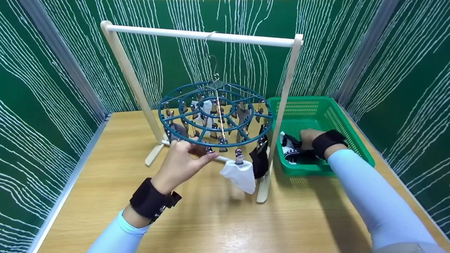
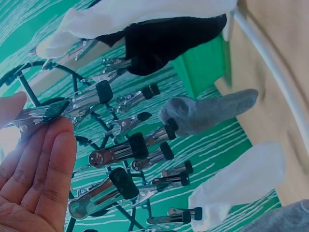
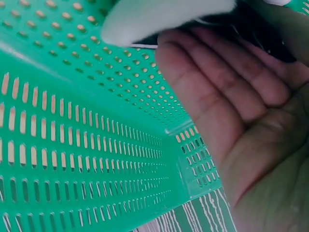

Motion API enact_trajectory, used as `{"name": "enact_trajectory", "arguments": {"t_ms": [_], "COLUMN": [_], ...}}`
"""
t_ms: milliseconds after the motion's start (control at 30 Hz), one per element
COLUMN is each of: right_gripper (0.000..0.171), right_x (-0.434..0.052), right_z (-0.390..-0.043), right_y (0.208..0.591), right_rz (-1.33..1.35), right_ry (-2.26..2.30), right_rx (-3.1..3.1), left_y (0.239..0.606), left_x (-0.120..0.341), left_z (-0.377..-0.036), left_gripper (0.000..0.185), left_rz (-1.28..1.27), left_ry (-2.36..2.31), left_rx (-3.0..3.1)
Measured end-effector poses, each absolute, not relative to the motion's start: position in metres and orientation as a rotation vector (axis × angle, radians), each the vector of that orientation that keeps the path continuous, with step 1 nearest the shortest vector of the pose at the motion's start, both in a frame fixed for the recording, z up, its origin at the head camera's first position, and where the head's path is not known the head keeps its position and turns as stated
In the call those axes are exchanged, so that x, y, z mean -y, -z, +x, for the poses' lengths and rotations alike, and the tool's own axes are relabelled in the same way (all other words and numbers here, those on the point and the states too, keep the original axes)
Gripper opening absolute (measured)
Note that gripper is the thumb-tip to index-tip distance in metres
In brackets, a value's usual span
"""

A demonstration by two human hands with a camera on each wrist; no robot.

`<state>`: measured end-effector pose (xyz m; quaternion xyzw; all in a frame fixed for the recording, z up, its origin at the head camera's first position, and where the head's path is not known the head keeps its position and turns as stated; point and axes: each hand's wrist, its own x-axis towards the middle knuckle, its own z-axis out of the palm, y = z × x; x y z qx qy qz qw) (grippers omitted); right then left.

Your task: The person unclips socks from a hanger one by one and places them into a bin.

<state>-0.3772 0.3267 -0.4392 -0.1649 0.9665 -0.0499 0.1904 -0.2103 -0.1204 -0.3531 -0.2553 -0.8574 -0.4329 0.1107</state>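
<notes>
My left hand is at the front rim of a round blue-green clip hanger. Thumb and fingers pinch a metal clip with dark tips; no sock shows in it. Beside that clip hangs a white sock, with a black sock to its right. Grey socks and another white sock hang farther round the hanger. Down in the green basket, my right hand grips a black-and-white sock; part of the sock is hidden behind the fingers.
A wooden stand carries the hanger from its white top bar. Its right leg rises between the hanger and the basket. Several clips dangle from the hanger's rings. Green walls with white streaks enclose the wooden table at the back and sides.
</notes>
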Motion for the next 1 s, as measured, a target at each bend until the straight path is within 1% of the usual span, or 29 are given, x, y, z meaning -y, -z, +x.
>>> {"name": "enact_trajectory", "arguments": {"t_ms": [100,200,267,367,467,667,867,1000], "right_gripper": [0.030,0.039,0.037,0.029,0.032,0.032,0.035,0.027], "right_x": [-0.329,-0.333,-0.335,-0.337,-0.337,-0.333,-0.323,-0.313], "right_z": [-0.375,-0.375,-0.373,-0.369,-0.362,-0.348,-0.323,-0.304], "right_y": [0.436,0.430,0.424,0.412,0.398,0.375,0.353,0.339], "right_rz": [-0.463,-0.447,-0.456,-0.496,-0.531,-0.601,-0.576,-0.736], "right_ry": [0.216,0.279,0.301,0.339,0.443,0.677,0.826,0.953], "right_rx": [-2.740,-2.738,-2.757,-2.806,-2.847,-2.919,-3.049,-3.158], "left_y": [0.353,0.353,0.353,0.353,0.353,0.351,0.353,0.355], "left_x": [0.121,0.121,0.122,0.123,0.125,0.128,0.129,0.129], "left_z": [-0.211,-0.211,-0.211,-0.210,-0.210,-0.210,-0.211,-0.211], "left_gripper": [0.016,0.017,0.017,0.017,0.018,0.018,0.017,0.018], "left_rz": [-0.739,-0.738,-0.733,-0.724,-0.719,-0.718,-0.713,-0.709], "left_ry": [1.263,1.266,1.265,1.265,1.252,1.244,1.266,1.273], "left_rx": [2.526,2.524,2.525,2.523,2.522,2.513,2.522,2.518]}}
